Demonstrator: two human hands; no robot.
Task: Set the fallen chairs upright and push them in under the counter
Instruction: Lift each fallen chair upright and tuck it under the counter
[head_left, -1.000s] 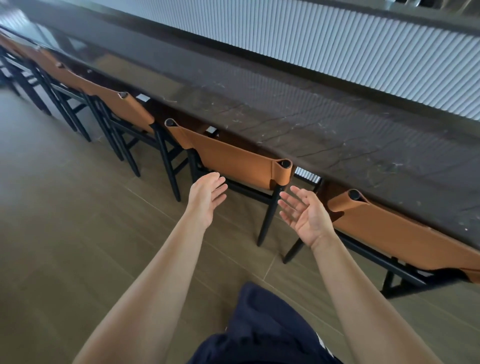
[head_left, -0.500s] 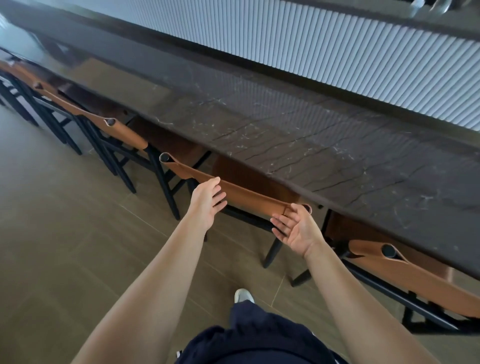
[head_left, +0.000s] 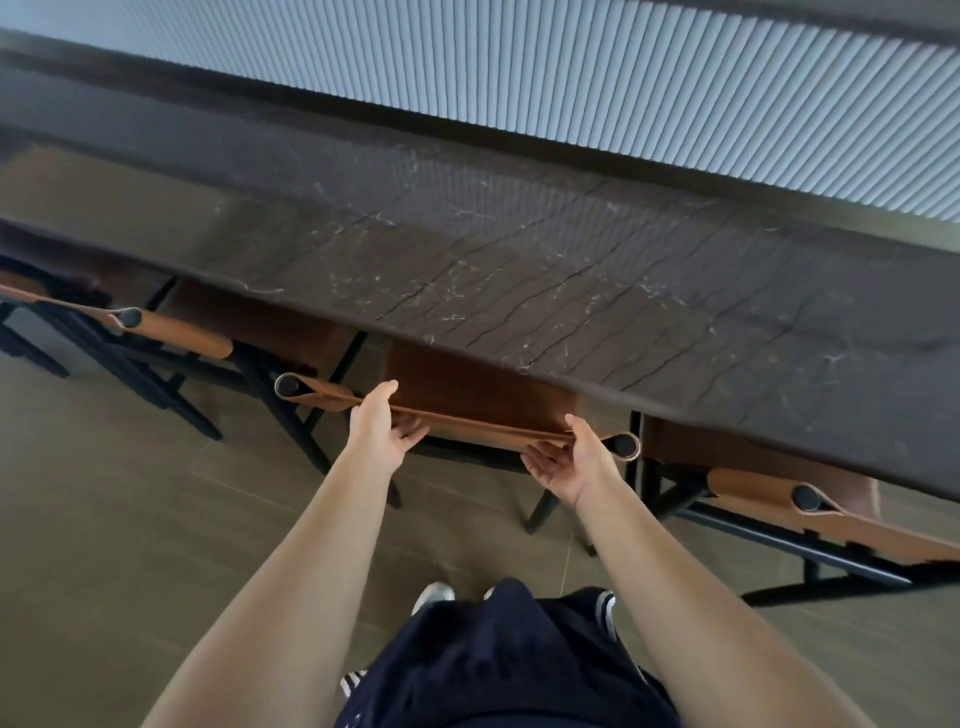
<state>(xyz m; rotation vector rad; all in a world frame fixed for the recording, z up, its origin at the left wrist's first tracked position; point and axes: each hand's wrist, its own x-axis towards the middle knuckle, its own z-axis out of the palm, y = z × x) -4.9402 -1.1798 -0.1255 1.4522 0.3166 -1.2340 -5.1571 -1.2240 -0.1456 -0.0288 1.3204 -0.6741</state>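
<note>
My left grip (head_left: 376, 434) and right grip (head_left: 569, 465) both pinching the chair (head_left: 467, 423) back, thumbs on top, counter (head_left: 519, 270) at twelve o'clock

Soft, even light, no hard glare. Brightest area is the ribbed panel (head_left: 571, 78) at top, w/ a cool bluish cast. Worktop (head_left: 519, 270) has a dull sheen & faint rib reflections; left end hazy. Dim under its edge: chair (head_left: 467, 387) seat nearly lost in shadow. Floor (head_left: 104, 519) mid-tone, soft shadows at right. Wide-angle bends worktop edge; forearms (head_left: 249, 597) & frame edges smeared.
</note>
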